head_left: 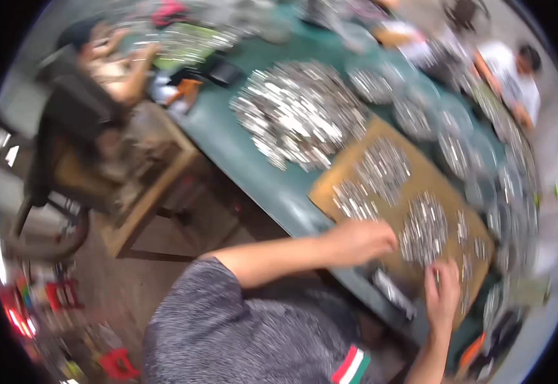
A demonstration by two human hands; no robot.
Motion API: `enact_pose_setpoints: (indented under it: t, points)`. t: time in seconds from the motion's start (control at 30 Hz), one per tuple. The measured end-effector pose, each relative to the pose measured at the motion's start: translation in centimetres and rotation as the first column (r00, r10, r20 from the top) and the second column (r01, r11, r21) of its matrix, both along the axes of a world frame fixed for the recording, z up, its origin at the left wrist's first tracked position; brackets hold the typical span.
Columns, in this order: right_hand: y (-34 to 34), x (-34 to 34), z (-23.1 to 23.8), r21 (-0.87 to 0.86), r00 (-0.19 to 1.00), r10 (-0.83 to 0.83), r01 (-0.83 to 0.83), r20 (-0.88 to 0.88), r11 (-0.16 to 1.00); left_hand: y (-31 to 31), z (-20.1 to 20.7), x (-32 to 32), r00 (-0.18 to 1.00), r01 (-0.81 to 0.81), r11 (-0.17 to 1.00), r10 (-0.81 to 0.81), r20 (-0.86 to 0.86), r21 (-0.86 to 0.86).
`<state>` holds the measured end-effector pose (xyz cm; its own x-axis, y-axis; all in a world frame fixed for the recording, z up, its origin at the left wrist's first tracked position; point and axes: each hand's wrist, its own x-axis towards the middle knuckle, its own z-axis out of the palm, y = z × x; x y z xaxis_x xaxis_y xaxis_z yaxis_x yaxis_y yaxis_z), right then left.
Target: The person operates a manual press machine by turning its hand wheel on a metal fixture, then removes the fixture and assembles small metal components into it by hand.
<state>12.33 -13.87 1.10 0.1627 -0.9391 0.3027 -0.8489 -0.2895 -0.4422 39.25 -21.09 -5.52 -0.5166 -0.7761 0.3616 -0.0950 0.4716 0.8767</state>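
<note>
Small shiny silver metal pieces lie in several piles on a brown board [330, 185] on the green table. My left hand [363, 242] is closed at the board's near edge, its fingers curled toward the nearest pile [423, 227]. Whatever it may hold is hidden. My right hand [443, 289] is bent over the board just below that same pile, fingertips drawn together among the pieces. Blur hides what is between them. Another pile [383, 168] lies farther back, with a smaller one [354, 200] beside it. Short rows of pieces [463, 227] line the board's right side.
A large heap of silver pieces [301, 112] covers the table [224, 131] beyond the board. Clear round containers [455, 150] holding pieces stand along the right. One person [109, 67] works at far left, another [509, 77] at far right. A wooden stand [151, 211] adjoins the left edge.
</note>
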Motion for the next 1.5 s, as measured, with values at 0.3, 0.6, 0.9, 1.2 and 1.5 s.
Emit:
enact_pose_setpoints:
  t: [0.3,0.6,0.9,1.2,1.5]
  points:
    - [5.8,1.0,-1.8,0.139,0.976,-0.025,-0.006,0.217,0.99,1.3,1.9,-1.9,0.987,0.087,0.996,-0.088,0.138,0.015]
    - [7.1,2.9,-3.5,0.09,0.976,-0.087,0.07,0.198,0.993,3.2,1.3,-3.2,0.971,0.196,0.981,-0.196,0.14,0.013]
    - [7.1,3.6,-3.6,-0.104,0.993,-0.063,0.053,-0.097,0.993,3.9,0.7,-3.7,0.974,0.179,0.984,-0.176,0.141,-0.004]
    - [8.2,1.9,-3.6,-0.008,0.996,-0.018,0.019,0.09,1.0,4.8,0.8,-4.5,0.978,0.143,0.988,-0.133,0.161,-0.052]
    - [10.5,0.0,-4.3,0.045,0.921,-0.258,0.256,0.293,0.966,5.4,0.7,-5.3,0.973,0.12,0.91,-0.029,0.228,-0.398]
